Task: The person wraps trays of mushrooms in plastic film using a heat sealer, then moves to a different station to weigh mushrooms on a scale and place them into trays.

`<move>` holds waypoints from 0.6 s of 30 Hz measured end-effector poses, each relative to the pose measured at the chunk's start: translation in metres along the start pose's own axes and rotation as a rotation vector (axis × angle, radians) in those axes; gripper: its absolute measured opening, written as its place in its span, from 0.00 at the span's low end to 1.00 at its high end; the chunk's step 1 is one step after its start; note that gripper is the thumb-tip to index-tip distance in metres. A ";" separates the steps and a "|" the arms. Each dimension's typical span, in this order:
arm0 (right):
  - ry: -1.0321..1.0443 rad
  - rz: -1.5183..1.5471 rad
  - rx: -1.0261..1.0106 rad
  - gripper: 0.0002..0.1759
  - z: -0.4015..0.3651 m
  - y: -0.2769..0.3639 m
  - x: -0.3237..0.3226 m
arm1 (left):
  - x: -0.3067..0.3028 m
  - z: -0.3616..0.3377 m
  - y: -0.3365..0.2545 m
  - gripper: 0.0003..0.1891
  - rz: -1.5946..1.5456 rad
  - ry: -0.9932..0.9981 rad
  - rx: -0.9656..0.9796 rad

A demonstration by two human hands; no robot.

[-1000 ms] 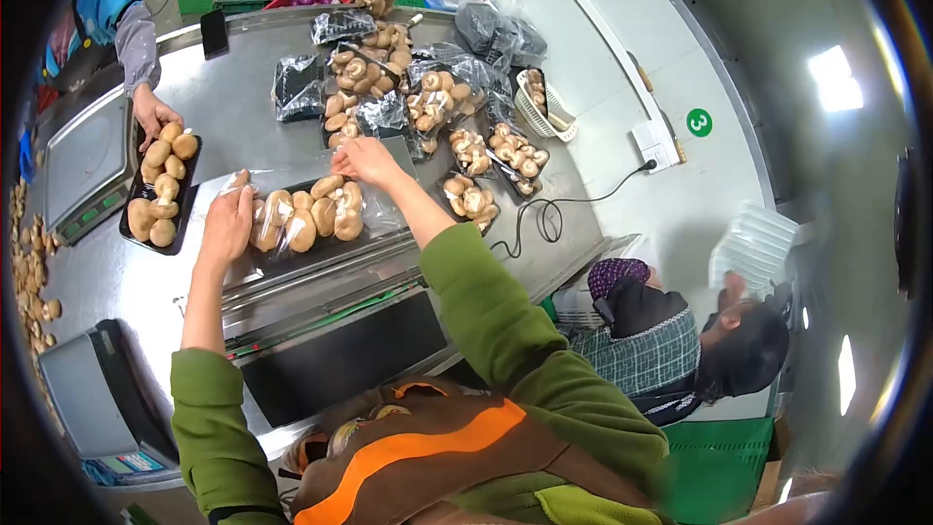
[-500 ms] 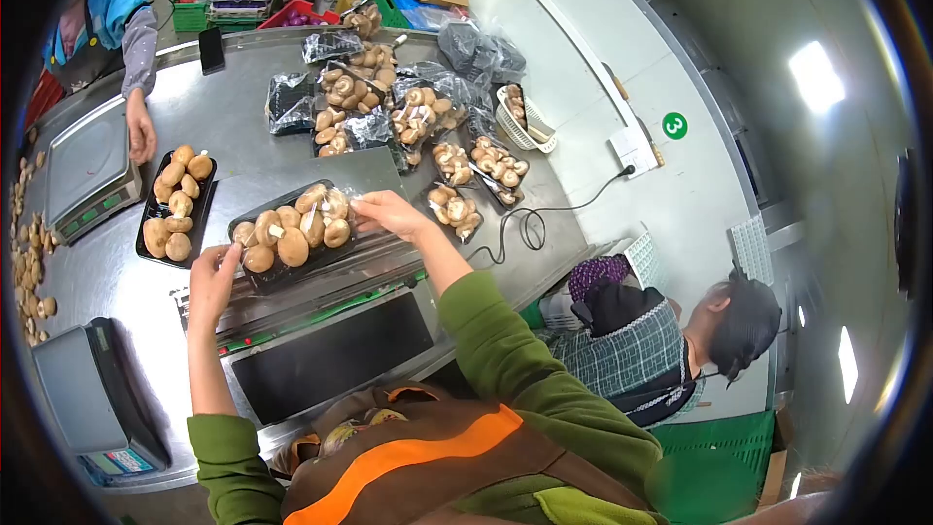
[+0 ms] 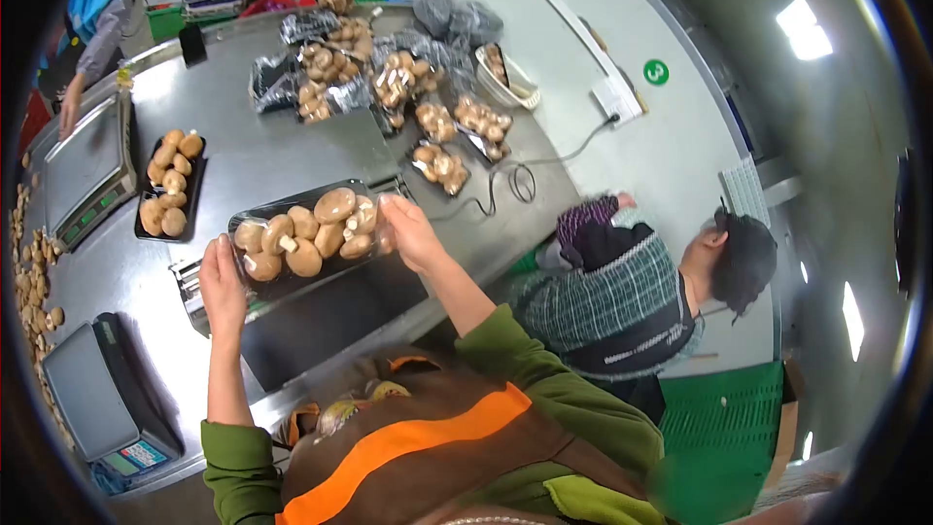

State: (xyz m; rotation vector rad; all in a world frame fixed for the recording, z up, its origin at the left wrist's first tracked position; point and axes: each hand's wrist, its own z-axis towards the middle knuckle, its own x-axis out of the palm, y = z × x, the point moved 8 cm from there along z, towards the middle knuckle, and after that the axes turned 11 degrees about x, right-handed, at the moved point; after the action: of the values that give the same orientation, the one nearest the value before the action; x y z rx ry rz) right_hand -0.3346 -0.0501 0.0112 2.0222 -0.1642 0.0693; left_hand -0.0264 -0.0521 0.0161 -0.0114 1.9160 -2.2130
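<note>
Between my two hands is a black tray of brown mushrooms (image 3: 303, 240), with clear film over it. My left hand (image 3: 223, 284) grips its left end, fingers pressed along the edge. At the right end, my right hand (image 3: 412, 231) holds the film and tray edge, its fingertips partly hidden behind the film. Under the tray lies a wrapping machine (image 3: 330, 326) with a dark flat plate, partly covered by the tray. A second black tray of mushrooms (image 3: 171, 185), seemingly unwrapped, rests on the steel table to the left.
Wrapped mushroom packs (image 3: 403, 78) are heaped at the back of the steel table (image 3: 228, 151). Scales (image 3: 92, 175) and a grey device (image 3: 102, 384) stand left, near loose mushrooms (image 3: 34, 272). A black cable (image 3: 525, 175) runs right. A co-worker (image 3: 622, 301) is at right; another person's hand (image 3: 70, 107) is by the scales.
My hands have brought the tray slightly toward me, over the machine, and tilted it up. The other person's hand at left has drawn back from beside the second tray.
</note>
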 end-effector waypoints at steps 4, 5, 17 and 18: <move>0.044 0.143 0.386 0.16 -0.048 -0.064 -0.012 | -0.004 -0.041 0.028 0.21 0.150 0.224 -0.279; -0.064 0.013 0.327 0.17 -0.056 -0.068 -0.018 | -0.006 -0.046 0.037 0.20 0.160 0.224 -0.246; -0.751 -0.497 -0.073 0.24 -0.146 -0.140 -0.097 | 0.024 -0.098 0.042 0.14 0.522 0.235 0.168; -0.772 -0.491 -0.059 0.24 -0.151 -0.156 -0.107 | 0.028 -0.104 0.054 0.14 0.516 0.261 0.170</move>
State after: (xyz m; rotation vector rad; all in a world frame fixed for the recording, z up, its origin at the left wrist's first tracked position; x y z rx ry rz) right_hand -0.4140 0.1619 -0.0736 1.8819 -0.1426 -1.0169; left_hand -0.0607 0.0377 -0.0566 0.7428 1.5942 -2.0733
